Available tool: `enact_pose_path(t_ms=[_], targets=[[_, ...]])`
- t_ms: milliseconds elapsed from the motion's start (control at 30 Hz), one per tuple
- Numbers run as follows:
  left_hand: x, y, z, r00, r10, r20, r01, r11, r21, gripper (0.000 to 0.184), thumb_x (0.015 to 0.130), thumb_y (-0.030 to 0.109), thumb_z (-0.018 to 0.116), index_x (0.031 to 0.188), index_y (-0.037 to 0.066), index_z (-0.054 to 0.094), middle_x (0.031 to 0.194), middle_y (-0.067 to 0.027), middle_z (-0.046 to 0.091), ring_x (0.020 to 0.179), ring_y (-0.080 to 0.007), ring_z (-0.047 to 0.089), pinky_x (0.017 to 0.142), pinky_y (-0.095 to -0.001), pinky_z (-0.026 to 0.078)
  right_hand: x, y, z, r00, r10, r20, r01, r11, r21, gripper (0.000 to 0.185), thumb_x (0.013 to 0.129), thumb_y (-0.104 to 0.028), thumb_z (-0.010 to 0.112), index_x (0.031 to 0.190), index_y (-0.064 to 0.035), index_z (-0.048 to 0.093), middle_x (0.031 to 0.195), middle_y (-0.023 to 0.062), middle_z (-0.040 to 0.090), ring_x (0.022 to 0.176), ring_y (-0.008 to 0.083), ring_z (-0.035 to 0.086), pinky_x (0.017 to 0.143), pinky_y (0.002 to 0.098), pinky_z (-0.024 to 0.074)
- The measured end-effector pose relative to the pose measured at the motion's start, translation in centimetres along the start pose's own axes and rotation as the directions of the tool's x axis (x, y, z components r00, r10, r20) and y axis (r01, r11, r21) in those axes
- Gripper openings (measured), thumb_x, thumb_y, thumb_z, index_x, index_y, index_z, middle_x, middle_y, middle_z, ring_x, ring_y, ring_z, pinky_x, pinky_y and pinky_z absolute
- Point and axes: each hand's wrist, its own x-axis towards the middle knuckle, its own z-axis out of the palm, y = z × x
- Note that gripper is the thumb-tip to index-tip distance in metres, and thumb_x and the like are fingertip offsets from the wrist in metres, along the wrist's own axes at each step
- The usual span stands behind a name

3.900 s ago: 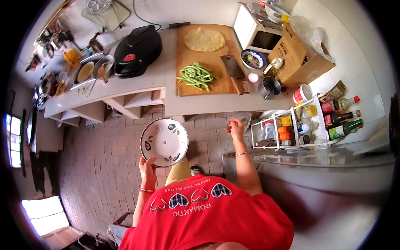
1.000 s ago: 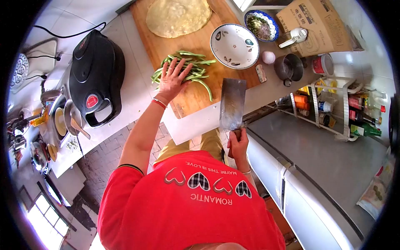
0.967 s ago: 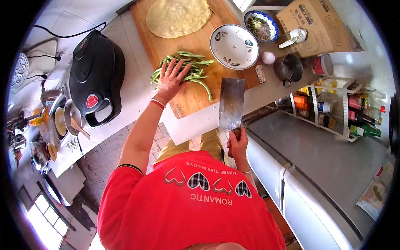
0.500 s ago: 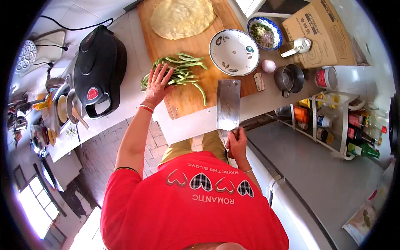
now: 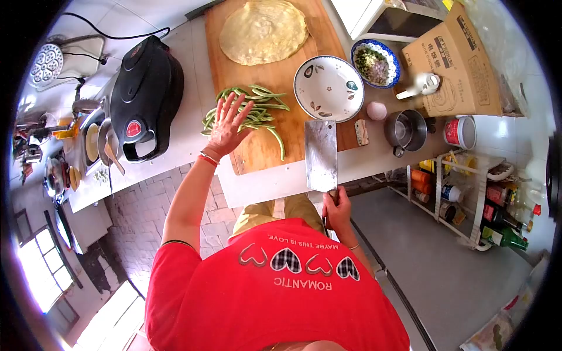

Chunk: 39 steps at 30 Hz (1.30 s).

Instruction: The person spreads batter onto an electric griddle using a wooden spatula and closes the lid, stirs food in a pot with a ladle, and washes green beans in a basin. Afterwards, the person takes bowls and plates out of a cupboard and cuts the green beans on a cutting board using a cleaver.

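Green beans [image 5: 264, 105] lie in a loose pile on the wooden cutting board [image 5: 257, 159]. My left hand [image 5: 229, 127] is over the near left part of the pile, fingers spread; some beans are hidden beneath it, and I cannot tell how firmly it touches them. My right hand [image 5: 338, 212] grips the handle of a cleaver [image 5: 321, 155]. The broad blade points away from me, over the counter's front edge and the board's near right corner. A patterned white bowl [image 5: 329, 89] stands just beyond the blade. Farther back on the board lies a round, flat sheet of dough [image 5: 263, 32].
To the left sits a black electric griddle [image 5: 146, 96]. Right of the bowl are a blue-rimmed bowl of chopped ingredients [image 5: 374, 63], an onion [image 5: 376, 110], a metal pot [image 5: 405, 131] and a cardboard box [image 5: 448, 67]. A bottle rack [image 5: 468, 193] stands at the right.
My left hand has shifted slightly rightward over the beans, its fingers spread wider. The cleaver stays in my right hand in nearly the same place. The whole view has tilted a little.
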Motion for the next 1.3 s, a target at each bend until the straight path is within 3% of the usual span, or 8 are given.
enact_pose_path(t_ms=[133,367,400,533,867,900,967,1300], targets=[[4.4,1.0,0.6,0.975,0.109,-0.192,-0.116,0.993,-0.026,0.034,0.078,0.004,0.057,0.112,0.007,0.059,0.112,-0.0093,0.058,0.110,-0.0270,0.051,0.093,-0.0410,0.041,-0.4,0.6,0.0,0.999,0.022,0.026,-0.023,1.000,0.016,0.016,0.087,-0.007,0.057,0.100,0.0009,0.050,0.059,-0.0009,0.048,0.043,0.0057,0.043,0.040,0.0223,0.0348],[9.6,1.8,3.1,0.968,0.170,0.185,-0.190,0.977,0.098,0.019,0.076,0.005,0.053,0.094,0.008,0.059,0.092,-0.0066,0.058,0.097,-0.0254,0.053,0.085,-0.0389,0.044,-1.1,-1.0,0.8,1.000,-0.003,-0.005,0.002,0.993,-0.121,0.017,0.086,-0.010,0.060,0.097,-0.0010,0.051,0.056,-0.0021,0.046,0.044,0.0051,0.043,0.041,0.0228,0.0357],[9.9,1.6,3.5,0.968,0.226,0.112,-0.237,0.967,0.097,0.017,0.075,0.004,0.053,0.091,0.009,0.058,0.086,-0.0071,0.055,0.093,-0.0254,0.053,0.082,-0.0376,0.045,-1.1,-0.8,0.8,1.000,-0.017,-0.010,0.015,0.992,-0.128,0.017,0.086,-0.010,0.060,0.097,-0.0011,0.051,0.057,-0.0020,0.046,0.044,0.0051,0.042,0.041,0.0230,0.0355],[10.3,0.6,4.5,0.966,0.221,0.132,-0.238,0.962,0.132,0.015,0.074,0.006,0.055,0.089,0.010,0.055,0.088,-0.0063,0.056,0.091,-0.0233,0.054,0.078,-0.0352,0.045,-0.7,1.7,0.8,0.995,-0.094,-0.039,0.086,0.980,-0.182,0.015,0.085,-0.010,0.061,0.094,-0.0014,0.052,0.058,-0.0022,0.046,0.044,0.0047,0.041,0.042,0.0234,0.0346],[0.5,5.2,-2.9,0.907,0.313,-0.280,-0.342,0.938,-0.058,0.025,0.071,0.006,0.063,0.096,0.007,0.065,0.094,-0.0078,0.060,0.087,-0.0230,0.060,0.069,-0.0340,0.051,-2.7,-0.2,1.4,0.998,0.055,0.015,-0.055,0.998,0.042,0.011,0.088,-0.006,0.056,0.095,-0.0025,0.050,0.058,-0.0017,0.045,0.043,0.0057,0.041,0.039,0.0227,0.0337],[-1.3,4.9,-1.6,0.865,0.471,-0.172,-0.463,0.882,0.087,0.031,0.070,0.008,0.063,0.101,0.005,0.064,0.096,-0.0081,0.059,0.089,-0.0239,0.059,0.072,-0.0341,0.051,-2.6,0.1,1.4,0.999,0.049,0.017,-0.049,0.998,0.033,0.010,0.088,-0.006,0.056,0.095,-0.0023,0.049,0.058,-0.0016,0.045,0.042,0.0057,0.041,0.039,0.0228,0.0336],[-3.9,5.1,1.0,0.884,0.466,-0.043,-0.465,0.885,0.032,0.038,0.070,0.009,0.061,0.108,0.004,0.061,0.102,-0.0078,0.057,0.094,-0.0247,0.058,0.077,-0.0336,0.050,-2.7,0.6,1.6,0.997,0.082,-0.007,-0.081,0.995,0.063,0.010,0.088,-0.006,0.056,0.094,-0.0022,0.049,0.058,-0.0014,0.046,0.042,0.0060,0.041,0.039,0.0228,0.0334],[-6.1,4.5,5.5,0.918,0.395,-0.021,-0.395,0.918,-0.019,0.049,0.070,0.010,0.059,0.119,0.004,0.056,0.117,-0.0103,0.054,0.108,-0.0264,0.054,0.080,-0.0328,0.051,-2.7,0.3,2.0,0.994,0.107,-0.029,-0.104,0.989,0.100,0.009,0.089,-0.007,0.056,0.091,-0.0037,0.048,0.056,-0.0018,0.045,0.042,0.0058,0.042,0.038,0.0218,0.0332]])
